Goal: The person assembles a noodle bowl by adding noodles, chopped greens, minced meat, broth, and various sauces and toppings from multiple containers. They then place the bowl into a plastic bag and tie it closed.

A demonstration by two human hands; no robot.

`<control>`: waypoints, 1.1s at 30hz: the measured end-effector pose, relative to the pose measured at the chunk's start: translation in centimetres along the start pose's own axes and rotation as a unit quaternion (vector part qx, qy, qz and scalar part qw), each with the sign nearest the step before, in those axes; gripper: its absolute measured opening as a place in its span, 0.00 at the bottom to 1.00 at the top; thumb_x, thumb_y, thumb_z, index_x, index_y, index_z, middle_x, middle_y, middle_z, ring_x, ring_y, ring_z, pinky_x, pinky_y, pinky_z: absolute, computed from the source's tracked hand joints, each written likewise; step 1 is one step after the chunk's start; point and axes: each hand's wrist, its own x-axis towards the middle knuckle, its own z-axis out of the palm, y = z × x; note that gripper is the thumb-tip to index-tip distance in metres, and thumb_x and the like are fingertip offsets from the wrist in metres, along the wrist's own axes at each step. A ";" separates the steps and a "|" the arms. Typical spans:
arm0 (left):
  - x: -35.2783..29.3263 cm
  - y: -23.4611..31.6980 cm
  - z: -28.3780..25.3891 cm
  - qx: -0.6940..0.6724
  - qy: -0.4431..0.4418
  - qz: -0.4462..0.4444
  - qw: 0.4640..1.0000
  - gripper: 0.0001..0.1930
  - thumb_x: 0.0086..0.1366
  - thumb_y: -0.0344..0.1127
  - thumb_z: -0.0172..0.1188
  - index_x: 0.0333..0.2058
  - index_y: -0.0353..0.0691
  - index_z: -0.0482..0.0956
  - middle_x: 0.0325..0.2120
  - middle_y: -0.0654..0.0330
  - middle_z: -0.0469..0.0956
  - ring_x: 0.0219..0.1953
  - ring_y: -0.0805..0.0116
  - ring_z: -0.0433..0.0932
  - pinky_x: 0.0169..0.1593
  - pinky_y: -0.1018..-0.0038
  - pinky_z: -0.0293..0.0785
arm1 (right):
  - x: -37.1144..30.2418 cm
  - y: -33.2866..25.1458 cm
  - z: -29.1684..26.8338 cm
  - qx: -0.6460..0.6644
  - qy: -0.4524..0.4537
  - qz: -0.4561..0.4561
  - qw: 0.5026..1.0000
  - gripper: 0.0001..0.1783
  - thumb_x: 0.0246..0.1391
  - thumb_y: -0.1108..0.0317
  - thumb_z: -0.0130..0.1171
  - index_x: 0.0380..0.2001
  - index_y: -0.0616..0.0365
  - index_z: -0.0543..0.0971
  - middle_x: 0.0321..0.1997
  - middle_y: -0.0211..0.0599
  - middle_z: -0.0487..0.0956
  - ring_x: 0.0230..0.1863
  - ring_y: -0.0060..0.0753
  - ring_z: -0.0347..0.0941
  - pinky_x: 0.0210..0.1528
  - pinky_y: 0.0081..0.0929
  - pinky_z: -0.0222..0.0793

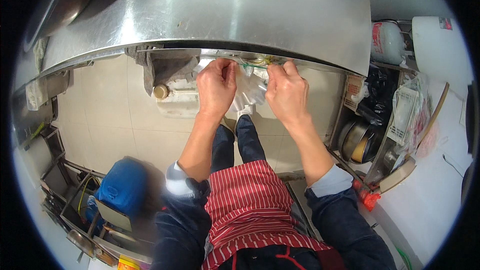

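Observation:
Just below the front edge of a steel worktop (225, 10), a thin green string (252, 66) stretches between my two hands. My left hand (215, 85) is closed in a pinch at the string's left end. The right end is pinched in the closed fingers of my right hand (288, 90). Between the hands hangs a clear, crumpled plastic bag (248, 90), its top close to the string. Whether the string is fixed to the bag, I cannot tell. Some yellow-green strands show beside my right fingertips.
A grey cloth (146, 70) hangs from the worktop edge, left of my hands. Below it a whitish container with a tan cap (160, 91) stands on the tiled floor. A blue drum (121, 185) stands at the lower left. Shelves on the right hold metal pans (357, 140) and black bags.

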 end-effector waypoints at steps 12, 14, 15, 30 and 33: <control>-0.3 -0.5 -1.0 -0.028 0.011 -0.021 0.999 0.05 0.56 0.30 0.61 0.26 0.34 0.78 0.18 0.54 0.76 0.18 0.64 0.75 0.25 0.71 0.69 | -0.9 1.4 -0.5 0.052 0.022 0.031 0.998 0.06 0.43 0.78 0.57 0.27 0.60 0.79 0.22 0.41 0.72 0.20 0.42 0.70 0.23 0.33 0.66; 0.3 -1.2 -0.5 -0.054 0.001 -0.069 0.996 0.05 0.56 0.31 0.61 0.27 0.34 0.79 0.18 0.53 0.76 0.18 0.65 0.75 0.25 0.71 0.69 | -0.9 1.8 -0.1 0.049 0.009 0.054 0.997 0.05 0.43 0.79 0.57 0.26 0.60 0.79 0.22 0.41 0.72 0.20 0.42 0.70 0.23 0.32 0.66; 0.6 -1.4 -0.4 -0.060 -0.007 -0.088 0.994 0.05 0.56 0.31 0.61 0.27 0.34 0.79 0.18 0.53 0.77 0.17 0.65 0.74 0.25 0.71 0.69 | -0.8 1.9 -0.2 0.062 0.020 0.049 0.997 0.05 0.43 0.78 0.57 0.26 0.60 0.79 0.22 0.41 0.72 0.21 0.43 0.70 0.23 0.33 0.66; -1.9 1.4 -1.7 -0.034 -0.020 0.093 0.995 0.09 0.53 0.29 0.63 0.35 0.44 0.82 0.16 0.59 0.71 0.17 0.65 0.70 0.24 0.71 0.68 | -0.2 -2.4 -3.1 0.394 -0.138 0.141 0.898 0.05 0.50 0.74 0.56 0.25 0.63 0.79 0.18 0.27 0.70 0.17 0.16 0.65 0.19 0.20 0.61; -1.8 1.6 -1.5 -0.122 0.006 -0.019 0.992 0.07 0.57 0.31 0.61 0.35 0.41 0.82 0.21 0.57 0.77 0.22 0.69 0.74 0.29 0.76 0.69 | 0.5 -1.3 -1.9 0.398 -0.101 0.113 0.905 0.08 0.52 0.72 0.54 0.33 0.64 0.78 0.26 0.36 0.75 0.23 0.30 0.71 0.25 0.24 0.66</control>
